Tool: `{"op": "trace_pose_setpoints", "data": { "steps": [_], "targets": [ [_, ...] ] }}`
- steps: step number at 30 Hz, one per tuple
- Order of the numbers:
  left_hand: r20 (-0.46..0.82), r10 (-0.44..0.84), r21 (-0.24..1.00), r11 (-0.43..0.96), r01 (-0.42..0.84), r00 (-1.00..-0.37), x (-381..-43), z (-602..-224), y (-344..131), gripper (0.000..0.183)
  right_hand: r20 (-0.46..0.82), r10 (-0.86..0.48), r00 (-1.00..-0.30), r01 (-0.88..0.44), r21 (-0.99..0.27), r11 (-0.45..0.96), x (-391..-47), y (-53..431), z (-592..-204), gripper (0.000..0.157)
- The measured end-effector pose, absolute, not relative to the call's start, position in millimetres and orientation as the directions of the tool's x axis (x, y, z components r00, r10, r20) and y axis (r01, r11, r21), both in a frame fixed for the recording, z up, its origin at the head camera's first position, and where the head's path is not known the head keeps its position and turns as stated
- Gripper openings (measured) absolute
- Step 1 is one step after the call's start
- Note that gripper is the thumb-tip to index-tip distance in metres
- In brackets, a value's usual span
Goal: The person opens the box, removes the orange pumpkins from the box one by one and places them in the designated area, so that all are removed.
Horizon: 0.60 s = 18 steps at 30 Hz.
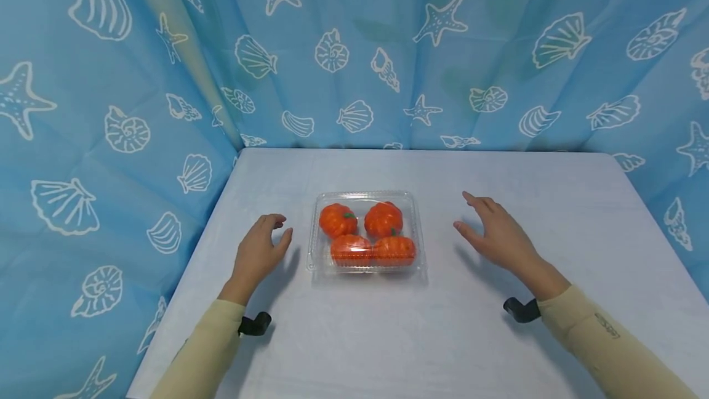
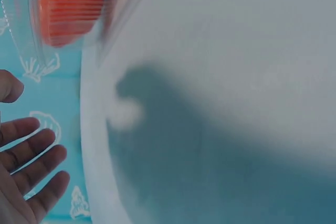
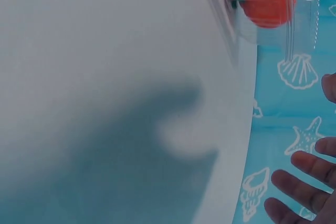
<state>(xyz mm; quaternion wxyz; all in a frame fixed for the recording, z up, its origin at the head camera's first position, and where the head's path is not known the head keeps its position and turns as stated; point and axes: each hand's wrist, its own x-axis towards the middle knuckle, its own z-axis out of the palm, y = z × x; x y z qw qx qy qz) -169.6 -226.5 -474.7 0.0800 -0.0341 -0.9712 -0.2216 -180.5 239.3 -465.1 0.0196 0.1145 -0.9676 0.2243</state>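
A clear plastic clamshell box sits on the table, lid down, with several small orange pumpkins inside; green stems show on some. My left hand hovers left of the box, apart from it, fingers spread and relaxed. On the other side my right hand hangs over the table, thumb apart from the fingers, holding nothing. In the left wrist view an orange pumpkin shows through the plastic, above my spread fingers. The right wrist view has the box wall at the top, beyond my fingertips.
A white-covered table lies under the box. Blue curtains with white shell and starfish prints hang behind it and at both sides. Black wrist mounts stick out from the sleeves.
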Motion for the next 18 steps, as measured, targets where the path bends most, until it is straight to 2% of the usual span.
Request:
{"op": "trace_pose_setpoints", "data": {
  "steps": [9,18],
  "targets": [
    [0.151,0.128,0.633,0.749,0.195,-0.980,-162.4,-475.8,-218.6,0.043,0.033,-0.273,-0.961,-0.250,-0.523,0.815,-169.4,226.4,-463.1,0.067],
    [0.078,0.218,0.801,0.567,0.191,-0.973,-154.2,-479.7,-213.5,0.047,0.120,-0.497,-0.860,-0.411,-0.741,0.532,-165.4,216.1,-470.7,0.070]
  ]
}}
